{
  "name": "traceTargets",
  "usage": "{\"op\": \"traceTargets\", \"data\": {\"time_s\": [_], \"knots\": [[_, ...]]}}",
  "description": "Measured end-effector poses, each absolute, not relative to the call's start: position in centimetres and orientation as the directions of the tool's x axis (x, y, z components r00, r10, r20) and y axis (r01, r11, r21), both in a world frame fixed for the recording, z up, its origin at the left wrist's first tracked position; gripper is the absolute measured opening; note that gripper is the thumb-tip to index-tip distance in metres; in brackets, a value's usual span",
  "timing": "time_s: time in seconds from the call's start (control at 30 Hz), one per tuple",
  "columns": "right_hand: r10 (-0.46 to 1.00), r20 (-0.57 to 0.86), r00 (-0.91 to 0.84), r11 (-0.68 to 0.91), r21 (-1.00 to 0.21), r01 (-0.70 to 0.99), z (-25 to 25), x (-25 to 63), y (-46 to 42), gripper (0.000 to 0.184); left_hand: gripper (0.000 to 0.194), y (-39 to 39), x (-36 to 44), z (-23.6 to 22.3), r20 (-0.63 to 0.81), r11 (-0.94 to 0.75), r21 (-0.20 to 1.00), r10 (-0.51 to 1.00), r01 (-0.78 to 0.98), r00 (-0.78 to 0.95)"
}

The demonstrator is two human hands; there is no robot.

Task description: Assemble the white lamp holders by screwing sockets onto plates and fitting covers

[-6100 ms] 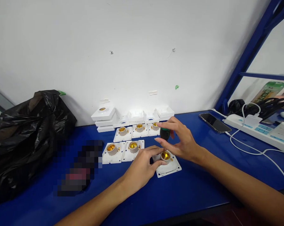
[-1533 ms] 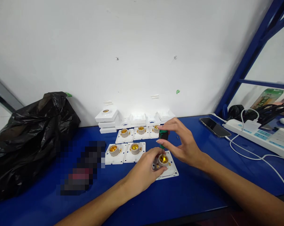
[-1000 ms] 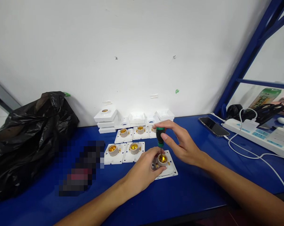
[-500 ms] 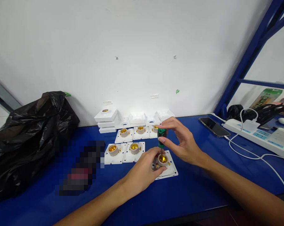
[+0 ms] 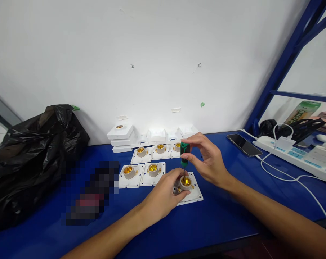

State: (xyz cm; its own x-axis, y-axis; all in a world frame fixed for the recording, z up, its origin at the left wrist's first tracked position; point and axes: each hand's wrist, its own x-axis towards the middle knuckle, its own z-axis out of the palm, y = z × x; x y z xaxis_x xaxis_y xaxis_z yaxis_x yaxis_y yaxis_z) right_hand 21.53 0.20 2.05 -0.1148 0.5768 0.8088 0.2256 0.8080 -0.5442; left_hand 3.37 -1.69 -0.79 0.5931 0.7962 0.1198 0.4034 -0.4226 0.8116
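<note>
Presently, at frame centre on the blue desk (image 5: pixel 222 219), left hand (image 5: pixel 159 199) pinches the lamp socket (image 5: pixel 186 182) steady while right hand (image 5: pixel 207 162) pinches the upright screwdriver (image 5: pixel 184 153), tip inside; screw-driving step, next needs steady downward turning.

Lamp holder (image 5: pixel 188 187) nearest on table (image 5: pixel 219 216), two lamp holders (image 5: pixel 141 172) to its left, row of three (image 5: pixel 157 151) behind, stacked plates (image 5: pixel 121 136) against wall (image 5: pixel 152 54), garbage bag (image 5: pixel 30 158) far left, phone (image 5: pixel 241 144) and power strip (image 5: pixel 295 154) right.

Your left hand (image 5: pixel 163 196) lies low, fingers curled in a grip. Your right hand (image 5: pixel 207 162) hovers above it, fingertips pinched
</note>
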Motion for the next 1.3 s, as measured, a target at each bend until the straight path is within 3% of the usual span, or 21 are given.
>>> {"op": "traceTargets", "data": {"time_s": [0.3,0.47,0.57,0.67,0.83,1.0,1.13,1.3], "knots": [[0.578,0.801,-0.154,0.815,-0.56,0.146,2.5,21.7,0.0,0.031,0.027,-1.7,3.4,-0.9,0.114,-0.425,0.799,0.802,0.426,0.586],[0.624,0.778,-0.071,0.781,-0.62,0.07,2.8,22.1,0.4,0.027,0.03,-1.6,3.4,-1.0,0.12,-0.426,0.802,0.801,0.418,0.587],[0.702,0.68,-0.21,0.696,-0.718,-0.002,3.4,22.3,0.2,0.02,0.028,-1.6,3.4,-1.0,0.115,-0.419,0.805,0.805,0.421,0.582],[0.717,0.576,-0.393,0.595,-0.799,-0.087,3.7,22.3,0.0,0.025,0.028,-1.6,3.3,-1.1,0.119,-0.414,0.813,0.807,0.41,0.578],[0.689,0.667,-0.283,0.686,-0.727,-0.042,3.3,22.4,0.3,0.027,0.028,-1.6,3.3,-1.1,0.146,-0.442,0.802,0.798,0.402,0.585],[0.744,0.558,-0.369,0.572,-0.816,-0.081,3.2,22.5,0.4,0.029,0.027,-1.7,3.3,-0.9,0.146,-0.456,0.789,0.79,0.411,0.596],[0.747,0.584,-0.316,0.604,-0.796,-0.043,3.1,22.5,0.4,0.028,0.026,-1.7,3.3,-0.8,0.14,-0.45,0.791,0.793,0.415,0.593],[0.706,0.59,-0.393,0.633,-0.774,-0.025,3.1,22.6,0.4,0.03,0.028,-1.7,3.4,-0.7,0.134,-0.449,0.788,0.793,0.421,0.594]]}}
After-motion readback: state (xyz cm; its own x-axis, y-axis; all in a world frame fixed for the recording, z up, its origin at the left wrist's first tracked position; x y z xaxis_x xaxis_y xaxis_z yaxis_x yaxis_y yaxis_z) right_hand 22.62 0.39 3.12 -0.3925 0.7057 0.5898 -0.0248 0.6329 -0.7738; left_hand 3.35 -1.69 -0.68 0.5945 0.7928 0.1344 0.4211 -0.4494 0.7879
